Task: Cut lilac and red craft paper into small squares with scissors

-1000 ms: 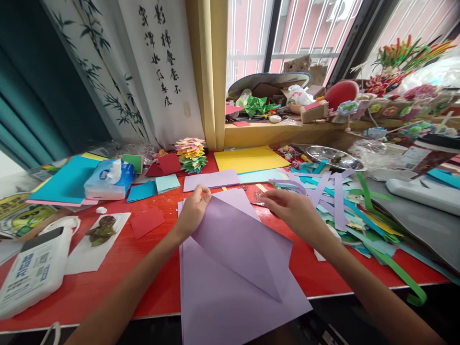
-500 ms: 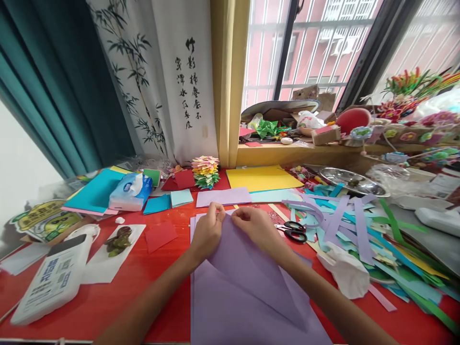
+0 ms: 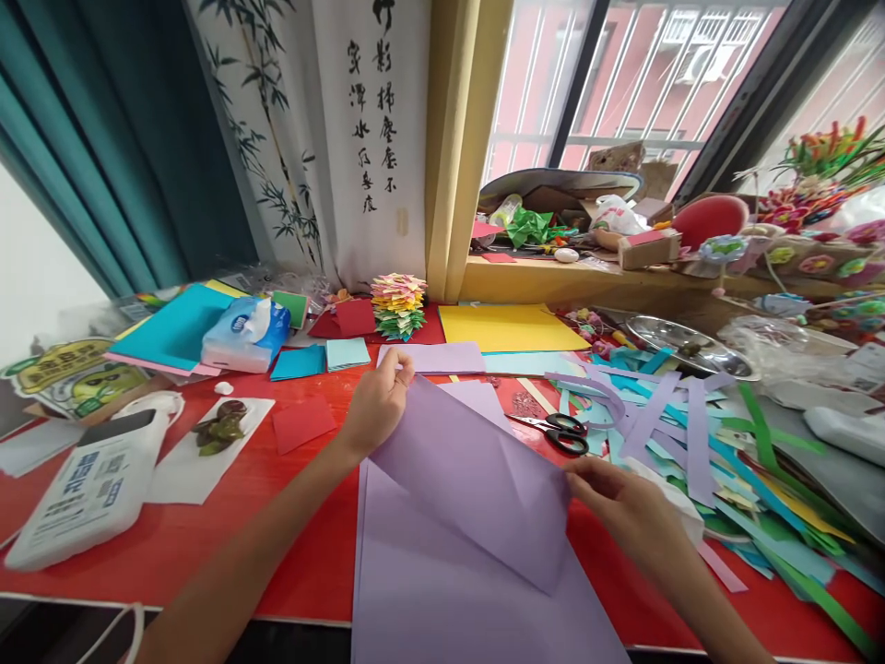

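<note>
Left hand (image 3: 377, 406) pinches the purple sheet (image 3: 470, 470) by its left corner, right hand (image 3: 622, 507) the right; it's over the purple stack (image 3: 429, 590) on the bench (image 3: 304, 572); light grips, even tension, fewer wrinkles imo

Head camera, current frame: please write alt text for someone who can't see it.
Two bare hands, left and right, hold a folded purple sheet by two corners above more purple paper on a red table. Scissors and paper strips lie to the right; a tissue pack and power bank-like white device sit left.
</note>
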Tool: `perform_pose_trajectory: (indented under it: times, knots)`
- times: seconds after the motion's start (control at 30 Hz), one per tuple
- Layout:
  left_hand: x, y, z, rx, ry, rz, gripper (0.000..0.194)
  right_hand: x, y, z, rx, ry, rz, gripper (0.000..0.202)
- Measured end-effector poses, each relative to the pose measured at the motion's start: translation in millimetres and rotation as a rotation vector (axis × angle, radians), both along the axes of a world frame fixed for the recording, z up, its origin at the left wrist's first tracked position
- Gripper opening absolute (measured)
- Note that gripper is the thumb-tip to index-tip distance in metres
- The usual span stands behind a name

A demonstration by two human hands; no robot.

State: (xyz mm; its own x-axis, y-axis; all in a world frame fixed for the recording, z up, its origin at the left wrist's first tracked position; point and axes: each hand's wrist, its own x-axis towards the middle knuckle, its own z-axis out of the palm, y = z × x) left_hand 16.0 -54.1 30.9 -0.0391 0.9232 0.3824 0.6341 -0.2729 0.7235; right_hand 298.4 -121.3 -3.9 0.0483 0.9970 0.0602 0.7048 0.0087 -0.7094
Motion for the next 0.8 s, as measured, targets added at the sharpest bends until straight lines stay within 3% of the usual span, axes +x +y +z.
perform_pose_trajectory:
  times: [0.1, 0.33, 0.47, 0.63, 0.73, 0.8]
  knots:
    - [-1, -1, -0.4, 0.013, -0.007, 0.043, 0.018, 16, -3, -2.0, 0.079, -0.109, -0.167, 0.023]
    - [19, -14, -5.2, -0.111, -0.063, -0.310, 0.026, -3, 4, 15.1, 0.118, -0.035, -0.025, 0.020]
    - [13, -8, -5.4, -0.102, -0.119, -0.254, 0.018, -5, 5, 13.6, 0.111, -0.016, 0.004, 0.020]
    - [-12, 8, 3.7, 0.056, -0.253, -0.060, 0.016, 35, 3, -5.5, 0.034, 0.015, -0.080, 0.025]
    - [-15, 9, 3.8, -0.040, -0.326, -0.143, 0.018, 42, 5, 5.5, 0.052, 0.033, -0.156, 0.032]
    - [-6, 4, -0.1, -0.168, -0.346, -0.265, 0.018, 23, 9, 22.9, 0.160, 0.019, -0.139, 0.032]
